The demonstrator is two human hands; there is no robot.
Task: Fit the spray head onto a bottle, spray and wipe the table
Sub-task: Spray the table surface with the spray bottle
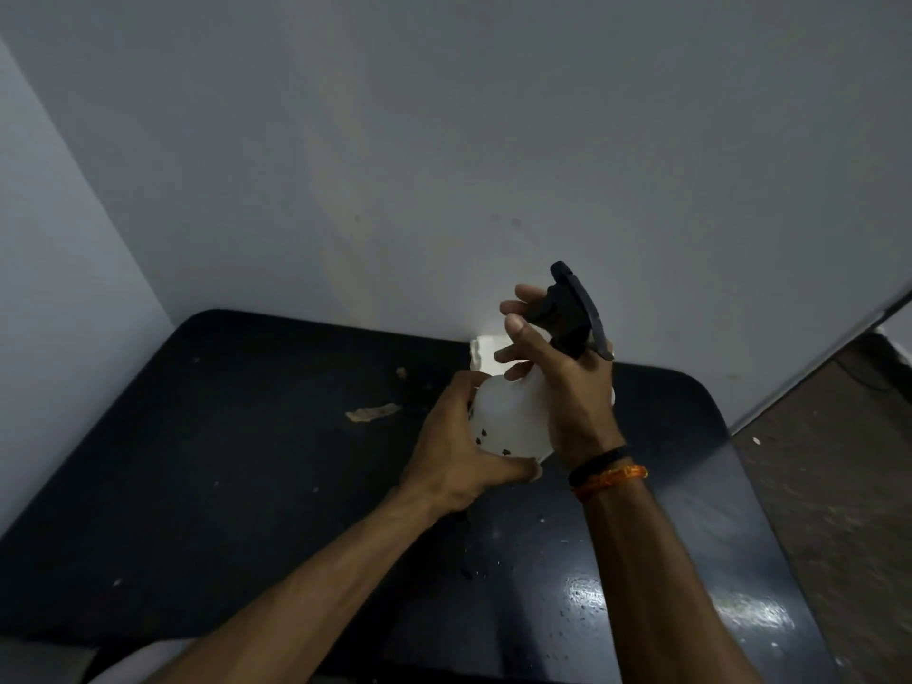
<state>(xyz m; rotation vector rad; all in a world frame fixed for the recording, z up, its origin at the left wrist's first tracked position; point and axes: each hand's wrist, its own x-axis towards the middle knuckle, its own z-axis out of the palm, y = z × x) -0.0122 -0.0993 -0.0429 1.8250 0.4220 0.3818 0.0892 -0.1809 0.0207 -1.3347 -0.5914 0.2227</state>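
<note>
A white translucent bottle (508, 417) with small dark marks is held above the black table (237, 461). My left hand (454, 451) grips its round body from the left and below. On the bottle's neck sits the black spray head (572, 313), tilted up toward the wall. My right hand (567, 382) holds the spray head and neck, fingers curled round the front. The join between head and bottle is hidden by my right hand.
A white cloth or paper (483, 353) lies at the table's back edge against the grey wall. A torn beige scrap (372, 412) and small crumbs lie mid-table. Wet droplets shine near the front right. The floor (839, 476) drops off at right.
</note>
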